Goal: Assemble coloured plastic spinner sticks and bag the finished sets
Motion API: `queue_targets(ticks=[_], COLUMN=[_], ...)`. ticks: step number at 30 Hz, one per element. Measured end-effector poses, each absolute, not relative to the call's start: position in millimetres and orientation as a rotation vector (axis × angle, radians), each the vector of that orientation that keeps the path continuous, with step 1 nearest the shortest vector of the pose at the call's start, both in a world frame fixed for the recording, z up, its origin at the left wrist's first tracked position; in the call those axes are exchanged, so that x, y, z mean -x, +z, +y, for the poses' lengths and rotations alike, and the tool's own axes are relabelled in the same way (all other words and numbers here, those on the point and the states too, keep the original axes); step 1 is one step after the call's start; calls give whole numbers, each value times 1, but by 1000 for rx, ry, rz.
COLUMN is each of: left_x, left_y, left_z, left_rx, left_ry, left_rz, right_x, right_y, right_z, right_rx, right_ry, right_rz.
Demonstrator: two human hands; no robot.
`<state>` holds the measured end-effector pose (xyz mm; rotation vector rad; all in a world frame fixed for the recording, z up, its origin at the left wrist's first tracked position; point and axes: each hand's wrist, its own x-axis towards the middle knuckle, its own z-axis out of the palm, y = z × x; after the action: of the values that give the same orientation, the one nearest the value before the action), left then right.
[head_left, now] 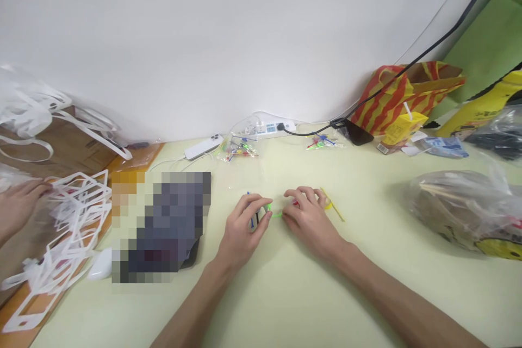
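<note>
A small bright-green plastic piece (277,215) spans the gap between my two hands, just above or on the pale table. My left hand (241,231) pinches its left end between thumb and fingertips. On the right end, the thumb and fingers of my right hand (312,218) close in, hiding much of their grip. A thin blue piece (252,222) and a dark stick (258,217) show beneath my left fingers. Under the right fingers there is a reddish bit (296,204), partly covered. A thin yellow stick (335,207) lies just beyond my right hand.
Bagged colourful small parts (240,149) and another pile (322,142) lie near a power strip (269,128). A co-worker's hand (20,209) rests by white plastic frames (77,228) at left. At right sit a plastic-wrapped bundle (460,212) and a drink carton (402,131).
</note>
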<state>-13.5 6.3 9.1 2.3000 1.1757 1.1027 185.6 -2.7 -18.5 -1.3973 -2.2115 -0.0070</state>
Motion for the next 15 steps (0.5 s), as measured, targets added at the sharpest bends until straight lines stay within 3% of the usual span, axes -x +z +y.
queue_targets(ticks=[15], left_x=[15], left_y=[10], left_z=[6], left_rx=[-2275], left_ry=[1170], left_rz=[1197], right_x=[-187], right_y=[-19], right_z=[-3], right_rx=[1395], right_ry=[-19], right_rz=[-2196])
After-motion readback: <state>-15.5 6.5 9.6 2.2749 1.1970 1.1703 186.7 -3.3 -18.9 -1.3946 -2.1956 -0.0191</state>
